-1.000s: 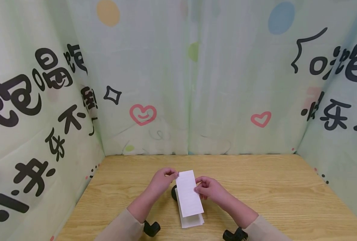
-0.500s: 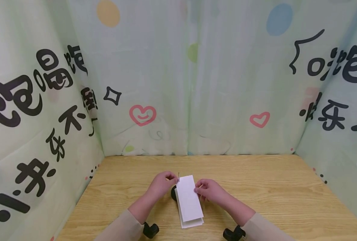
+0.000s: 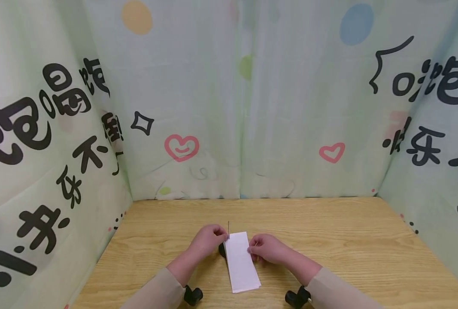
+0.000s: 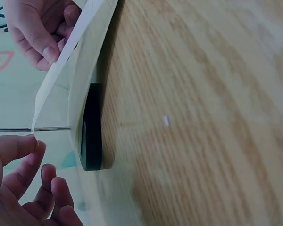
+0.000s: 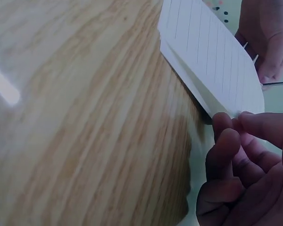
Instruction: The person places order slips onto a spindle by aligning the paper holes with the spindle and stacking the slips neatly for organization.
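Observation:
A white paper sheet [image 3: 243, 268] lies over several lower sheets; in the right wrist view its face shows faint ruled lines. Through its far left corner runs a thin upright metal spike [image 3: 229, 227], which rises from a black round base [image 4: 92, 129], partly covered by the papers. My left hand [image 3: 209, 238] pinches that corner beside the spike, thumb on top and forefinger underneath. On the opposite side, my right hand [image 3: 268, 249] pinches the sheet's right edge between thumb and forefinger. In the left wrist view, the upper sheet stands apart from the lower ones.
Both hands work over a wooden table [image 3: 329, 240]. A tiny white scrap [image 4: 166, 120] lies on it in the left wrist view. Printed curtains [image 3: 244, 128] close off the back and both sides. Black wrist devices [image 3: 297, 297] sit below the sleeves.
The top sheet has come down along the spike with both hands, nearer the sheets below. More of the spike now sticks up above the paper.

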Action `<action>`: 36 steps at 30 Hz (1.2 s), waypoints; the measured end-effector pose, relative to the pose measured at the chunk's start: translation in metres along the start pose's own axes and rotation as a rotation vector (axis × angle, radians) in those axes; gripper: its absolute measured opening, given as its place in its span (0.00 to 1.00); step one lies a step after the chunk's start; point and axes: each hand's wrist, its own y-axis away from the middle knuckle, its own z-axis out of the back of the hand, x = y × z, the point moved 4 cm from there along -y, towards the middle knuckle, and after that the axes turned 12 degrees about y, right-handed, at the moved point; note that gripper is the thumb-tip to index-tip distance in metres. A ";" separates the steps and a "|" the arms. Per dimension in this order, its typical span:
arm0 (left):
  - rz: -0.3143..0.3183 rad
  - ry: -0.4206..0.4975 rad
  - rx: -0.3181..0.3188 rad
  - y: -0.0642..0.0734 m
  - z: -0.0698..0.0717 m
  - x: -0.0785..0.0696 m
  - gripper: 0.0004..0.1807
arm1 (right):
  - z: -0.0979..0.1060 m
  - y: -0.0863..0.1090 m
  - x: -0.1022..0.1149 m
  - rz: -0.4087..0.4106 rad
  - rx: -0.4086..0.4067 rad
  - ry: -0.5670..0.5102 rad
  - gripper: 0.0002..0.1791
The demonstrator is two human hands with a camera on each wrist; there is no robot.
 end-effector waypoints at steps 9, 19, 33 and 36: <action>0.035 -0.032 0.014 -0.001 0.000 0.006 0.06 | -0.005 -0.003 0.001 -0.023 0.007 0.102 0.09; 0.062 -0.085 0.036 -0.004 -0.001 0.012 0.08 | -0.006 -0.004 0.004 -0.056 -0.001 0.237 0.10; 0.074 -0.158 0.037 -0.005 0.000 0.010 0.11 | -0.007 -0.007 0.005 -0.072 -0.032 0.311 0.12; 0.083 -0.163 0.036 -0.005 0.000 0.012 0.10 | -0.006 -0.006 0.004 -0.067 -0.035 0.306 0.12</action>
